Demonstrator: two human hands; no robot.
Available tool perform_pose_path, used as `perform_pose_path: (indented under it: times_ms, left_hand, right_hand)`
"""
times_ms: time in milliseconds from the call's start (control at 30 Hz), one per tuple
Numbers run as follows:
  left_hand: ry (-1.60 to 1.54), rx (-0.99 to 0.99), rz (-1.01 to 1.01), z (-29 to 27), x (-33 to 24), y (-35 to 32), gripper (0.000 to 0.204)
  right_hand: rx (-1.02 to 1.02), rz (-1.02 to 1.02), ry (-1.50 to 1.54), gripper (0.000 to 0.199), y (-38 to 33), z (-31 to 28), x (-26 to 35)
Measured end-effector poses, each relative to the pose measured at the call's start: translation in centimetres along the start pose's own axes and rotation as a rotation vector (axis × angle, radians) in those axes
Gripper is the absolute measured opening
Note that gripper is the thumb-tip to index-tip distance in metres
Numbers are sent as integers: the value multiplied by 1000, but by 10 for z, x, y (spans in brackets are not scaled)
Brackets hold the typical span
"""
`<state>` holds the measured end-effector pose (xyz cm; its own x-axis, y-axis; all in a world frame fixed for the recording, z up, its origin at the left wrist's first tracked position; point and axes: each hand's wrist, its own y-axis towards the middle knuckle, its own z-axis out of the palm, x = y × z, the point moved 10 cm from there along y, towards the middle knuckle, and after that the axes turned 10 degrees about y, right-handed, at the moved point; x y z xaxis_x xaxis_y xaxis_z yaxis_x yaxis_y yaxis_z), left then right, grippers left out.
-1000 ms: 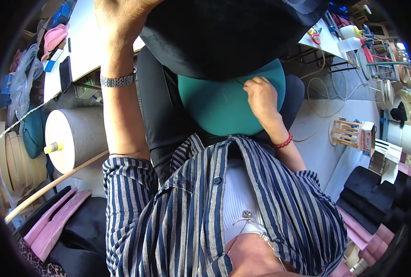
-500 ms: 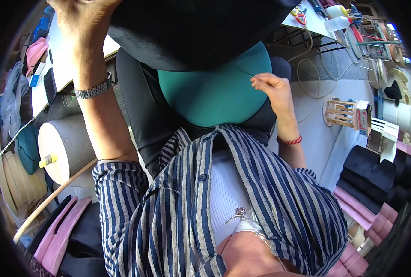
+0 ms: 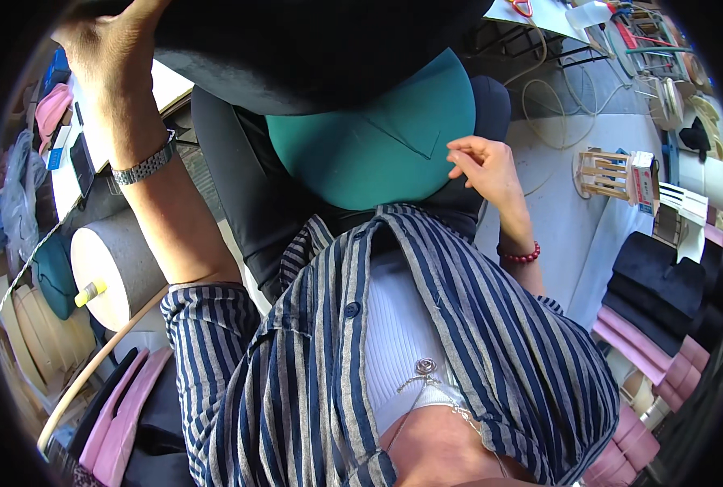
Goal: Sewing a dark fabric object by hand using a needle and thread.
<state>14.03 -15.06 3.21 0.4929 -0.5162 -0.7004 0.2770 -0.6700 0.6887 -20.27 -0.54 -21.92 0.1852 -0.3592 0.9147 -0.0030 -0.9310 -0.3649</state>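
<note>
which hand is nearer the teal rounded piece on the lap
Right. The right hand is at the right edge of the teal rounded piece; whether it touches is unclear. The left hand is farther off, toward the picture's upper left, beside the black piece.

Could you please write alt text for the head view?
The left hand is at the edge of a large black piece; the right hand is near a teal panel's right edge. A striped shirt shows below.
</note>
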Motion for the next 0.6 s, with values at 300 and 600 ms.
perform_pose_path:
  times_ms: [300, 600]
  left_hand:
    - [-77, -18, 281, -10, -9, 5, 124]
    - [104, 11, 124, -7, -11, 2, 128]
  right_hand:
    - [-366, -32, -712, 23, 14, 13, -4]
    - [-462, -146, 181, 13, -12, -71, -26]
